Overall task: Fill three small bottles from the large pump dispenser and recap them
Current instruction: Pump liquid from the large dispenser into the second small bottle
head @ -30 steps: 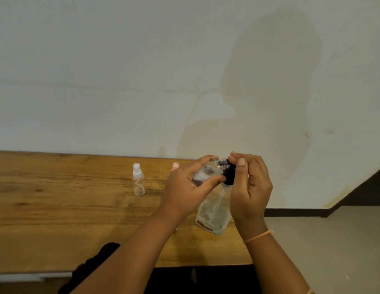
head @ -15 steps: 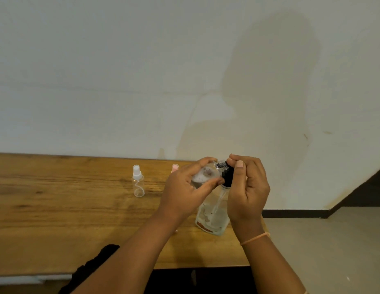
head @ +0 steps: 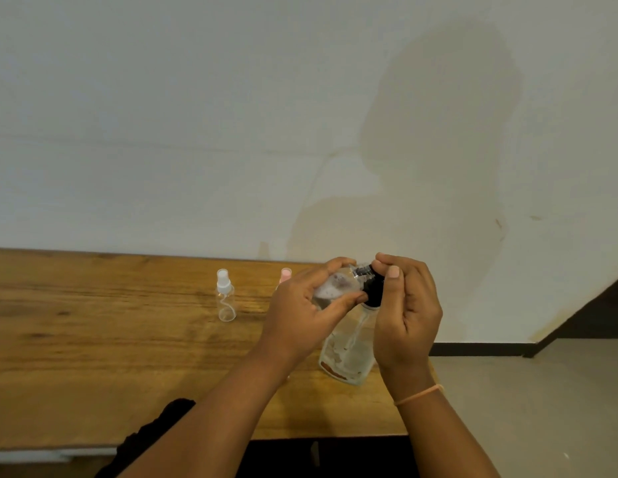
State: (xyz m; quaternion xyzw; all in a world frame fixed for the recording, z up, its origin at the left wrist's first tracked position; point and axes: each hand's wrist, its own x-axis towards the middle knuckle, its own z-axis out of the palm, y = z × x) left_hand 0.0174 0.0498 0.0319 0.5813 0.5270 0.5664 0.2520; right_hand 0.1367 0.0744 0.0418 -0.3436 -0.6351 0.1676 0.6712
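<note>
Shows, from left, a white-capped bottle and a pink-capped bottle standing on the table, the left hand gripping a tilted small bottle against the nozzle of the pump dispenser, the right hand curled over its black pump head. Suggests filling in progress; calls next for a steady press, mouth kept at the nozzle

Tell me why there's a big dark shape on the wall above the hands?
Head view: it looks like the person's shadow, soft-edged, on the white wall; the small bottle in the left hand looks blurry; the right hand hides most of the black pump.
</note>
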